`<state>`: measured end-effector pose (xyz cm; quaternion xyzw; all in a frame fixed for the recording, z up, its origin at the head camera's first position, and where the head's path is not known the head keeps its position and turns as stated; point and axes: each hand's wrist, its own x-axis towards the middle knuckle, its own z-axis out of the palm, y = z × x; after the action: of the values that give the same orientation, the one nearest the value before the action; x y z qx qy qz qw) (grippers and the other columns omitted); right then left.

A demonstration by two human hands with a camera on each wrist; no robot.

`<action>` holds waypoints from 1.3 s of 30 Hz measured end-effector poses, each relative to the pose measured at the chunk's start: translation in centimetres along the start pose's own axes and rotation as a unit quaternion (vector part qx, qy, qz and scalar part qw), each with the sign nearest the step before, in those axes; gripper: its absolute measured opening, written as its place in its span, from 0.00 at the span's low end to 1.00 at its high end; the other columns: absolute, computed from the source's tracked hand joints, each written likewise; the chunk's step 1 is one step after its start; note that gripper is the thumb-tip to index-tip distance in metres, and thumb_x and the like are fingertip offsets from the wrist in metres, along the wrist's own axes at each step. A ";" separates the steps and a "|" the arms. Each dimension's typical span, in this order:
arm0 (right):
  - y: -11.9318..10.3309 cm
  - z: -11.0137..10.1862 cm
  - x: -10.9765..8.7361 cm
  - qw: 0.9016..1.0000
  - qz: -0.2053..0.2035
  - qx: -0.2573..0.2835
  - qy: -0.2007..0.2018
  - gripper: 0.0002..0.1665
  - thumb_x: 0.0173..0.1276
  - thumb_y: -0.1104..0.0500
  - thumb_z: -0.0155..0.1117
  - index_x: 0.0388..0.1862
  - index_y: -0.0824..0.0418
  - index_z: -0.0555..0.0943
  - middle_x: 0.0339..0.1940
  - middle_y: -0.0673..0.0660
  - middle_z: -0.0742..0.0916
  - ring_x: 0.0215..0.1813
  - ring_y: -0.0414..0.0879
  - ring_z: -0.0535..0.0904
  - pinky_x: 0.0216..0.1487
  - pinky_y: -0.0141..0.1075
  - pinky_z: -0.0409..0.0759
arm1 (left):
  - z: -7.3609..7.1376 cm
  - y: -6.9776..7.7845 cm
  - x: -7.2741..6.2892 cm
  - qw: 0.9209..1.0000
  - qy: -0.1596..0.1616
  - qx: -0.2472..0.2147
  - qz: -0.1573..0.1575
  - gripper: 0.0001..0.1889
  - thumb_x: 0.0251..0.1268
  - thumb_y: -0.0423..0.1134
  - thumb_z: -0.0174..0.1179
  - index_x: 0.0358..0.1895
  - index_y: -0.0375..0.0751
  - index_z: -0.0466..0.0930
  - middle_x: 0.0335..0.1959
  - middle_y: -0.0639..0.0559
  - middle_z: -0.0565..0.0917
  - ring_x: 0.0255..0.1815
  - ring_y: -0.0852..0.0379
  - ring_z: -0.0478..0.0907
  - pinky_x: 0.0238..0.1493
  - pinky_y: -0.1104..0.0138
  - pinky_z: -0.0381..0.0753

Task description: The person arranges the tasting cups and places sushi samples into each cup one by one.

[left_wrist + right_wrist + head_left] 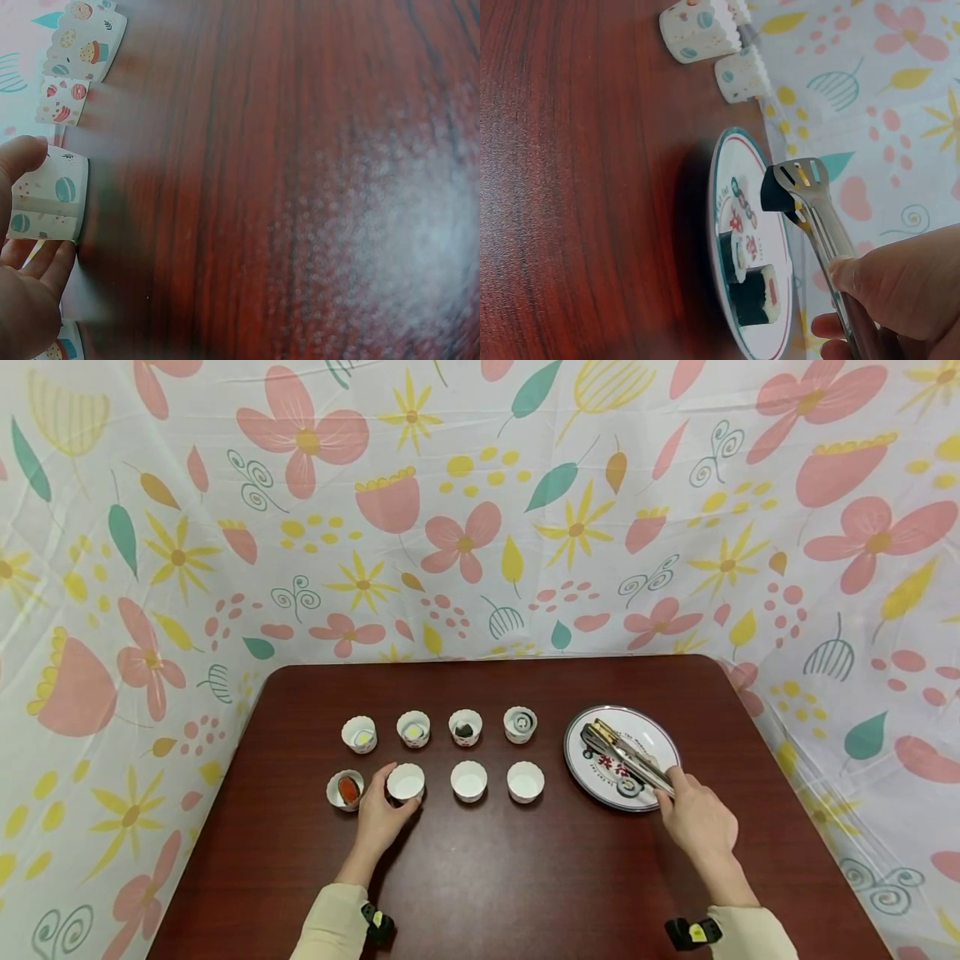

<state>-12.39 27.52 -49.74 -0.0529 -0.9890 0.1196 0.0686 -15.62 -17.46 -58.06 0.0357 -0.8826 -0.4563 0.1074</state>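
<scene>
My left hand holds a white paper baking cup, second from the left in the front row, with thumb and fingers at its sides. In the left wrist view, that cup shows a printed pattern and sits between thumb and fingers. My right hand grips metal tongs over a round plate. Between the tongs' ends in the right wrist view is a dark, seaweed-wrapped sushi piece, above the plate. Two sushi rolls lie on the plate near its lower rim in that view.
At the front left, a cup holds orange-topped sushi. Two bare cups stand right of the held one. Behind is a row of several cups with sushi inside. A flowered cloth hangs behind the brown table.
</scene>
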 end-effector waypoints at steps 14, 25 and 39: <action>-2.3 -1.4 0.7 0.999 -0.041 -0.001 0.023 0.16 0.60 0.57 0.61 0.44 0.62 0.72 0.28 0.63 0.79 0.25 0.60 0.76 0.13 0.45 0.63 | -0.1 -0.1 0.0 1.000 0.002 -0.003 -0.004 0.36 0.41 0.36 0.72 0.59 0.41 0.69 0.53 0.39 0.77 0.53 0.43 0.75 0.50 0.50 0.73; -5.8 -1.4 1.8 0.995 -0.086 -0.004 0.048 0.16 0.57 0.56 0.64 0.43 0.59 0.73 0.30 0.60 0.80 0.28 0.60 0.76 0.15 0.48 0.66 | 0.0 -0.2 0.1 1.000 -0.002 -0.007 -0.006 0.36 0.41 0.36 0.72 0.59 0.42 0.69 0.54 0.39 0.77 0.53 0.43 0.74 0.49 0.52 0.73; -10.4 -0.6 2.5 0.977 -0.180 -0.014 0.113 0.18 0.50 0.56 0.70 0.35 0.59 0.73 0.25 0.58 0.80 0.27 0.58 0.77 0.18 0.45 0.67 | 0.1 -0.2 0.1 1.000 -0.004 -0.007 -0.007 0.36 0.42 0.36 0.72 0.60 0.41 0.69 0.53 0.39 0.77 0.51 0.43 0.75 0.48 0.51 0.74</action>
<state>-15.72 17.92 -46.30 0.1118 -0.9698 0.0849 0.1995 -15.78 -17.57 -58.27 0.0395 -0.8797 -0.4631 0.1008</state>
